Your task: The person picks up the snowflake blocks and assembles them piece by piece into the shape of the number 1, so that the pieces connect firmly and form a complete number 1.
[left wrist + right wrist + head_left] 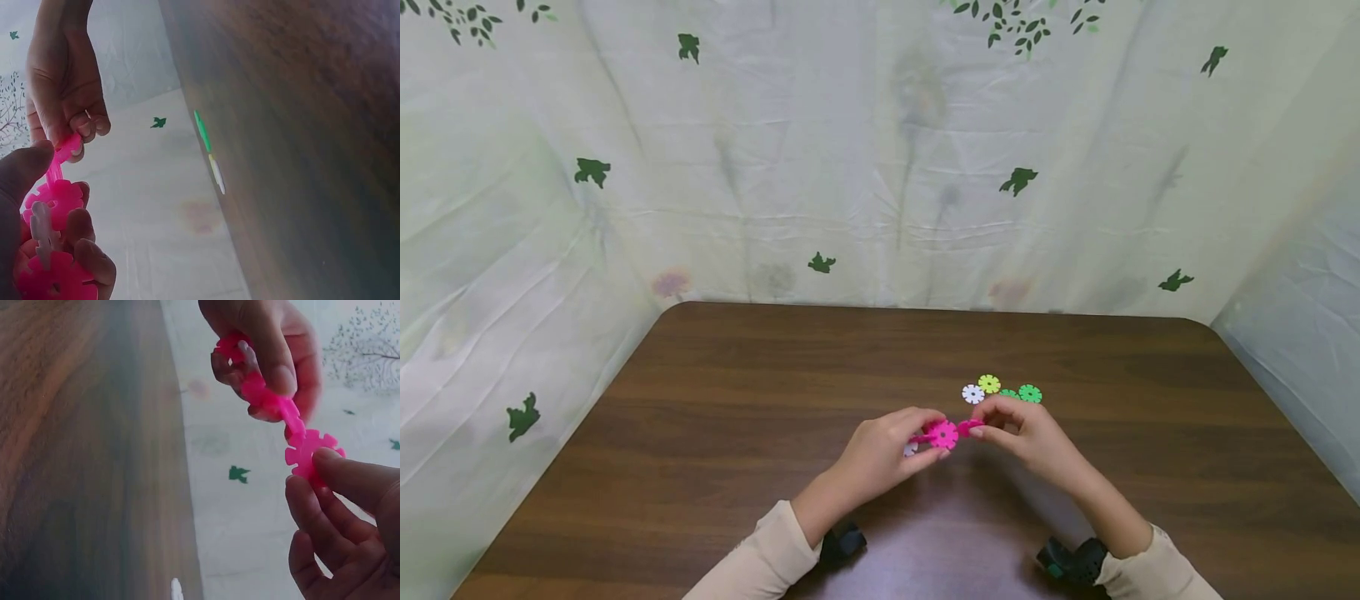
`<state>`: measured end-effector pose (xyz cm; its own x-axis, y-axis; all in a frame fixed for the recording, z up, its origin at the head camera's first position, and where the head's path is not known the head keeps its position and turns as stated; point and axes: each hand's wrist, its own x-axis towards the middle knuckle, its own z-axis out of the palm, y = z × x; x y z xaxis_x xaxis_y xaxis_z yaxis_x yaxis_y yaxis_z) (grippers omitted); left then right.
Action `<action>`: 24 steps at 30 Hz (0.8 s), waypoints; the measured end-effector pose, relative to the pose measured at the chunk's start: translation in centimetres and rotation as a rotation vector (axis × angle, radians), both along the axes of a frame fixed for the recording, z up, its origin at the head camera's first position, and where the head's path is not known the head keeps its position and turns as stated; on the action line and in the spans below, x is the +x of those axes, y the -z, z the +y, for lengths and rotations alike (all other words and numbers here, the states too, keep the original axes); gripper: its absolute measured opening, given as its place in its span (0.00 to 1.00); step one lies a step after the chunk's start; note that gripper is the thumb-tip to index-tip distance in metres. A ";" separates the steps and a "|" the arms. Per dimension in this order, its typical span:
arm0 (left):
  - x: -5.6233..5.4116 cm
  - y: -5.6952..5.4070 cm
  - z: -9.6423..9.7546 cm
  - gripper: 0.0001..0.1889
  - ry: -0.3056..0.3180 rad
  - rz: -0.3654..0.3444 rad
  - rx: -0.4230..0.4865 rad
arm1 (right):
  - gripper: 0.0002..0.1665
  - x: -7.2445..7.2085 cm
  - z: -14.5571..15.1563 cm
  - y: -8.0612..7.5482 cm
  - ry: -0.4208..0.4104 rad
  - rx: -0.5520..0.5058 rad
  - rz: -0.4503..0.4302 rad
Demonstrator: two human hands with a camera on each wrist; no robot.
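Observation:
Both hands meet above the table, joined by a short chain of notched plastic interlocking discs. My left hand (880, 450) grips the chain (943, 434), made of pink discs with a white disc (41, 234) among them. At the chain's right end, my right hand (1030, 437) pinches a pink disc (306, 453) between thumb and fingers. This end disc touches the neighbouring pink disc, slot to slot; how deep it sits I cannot tell. Fingers hide part of the chain in every view.
Beyond the right hand, loose discs lie flat on the brown wooden table (737, 375): a white disc (973, 394), a yellow disc (989, 383), a green disc (1030, 393) and another partly hidden green one. A pale leaf-patterned curtain (850, 167) hangs around the table.

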<state>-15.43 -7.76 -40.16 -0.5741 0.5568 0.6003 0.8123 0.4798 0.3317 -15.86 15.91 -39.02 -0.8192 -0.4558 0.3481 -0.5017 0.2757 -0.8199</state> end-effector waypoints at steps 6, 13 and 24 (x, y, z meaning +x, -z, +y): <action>0.0 0.2 0.0 0.18 0.047 0.013 0.017 | 0.10 0.1 -0.4 0.4 -0.013 0.002 0.177; -0.2 0.1 0.0 0.17 0.085 0.007 0.027 | 0.12 0.0 -0.5 0.6 -0.054 -0.039 0.207; -0.4 -0.4 -0.4 0.28 0.048 0.072 0.006 | 0.04 0.1 -0.3 0.1 -0.054 0.002 -0.011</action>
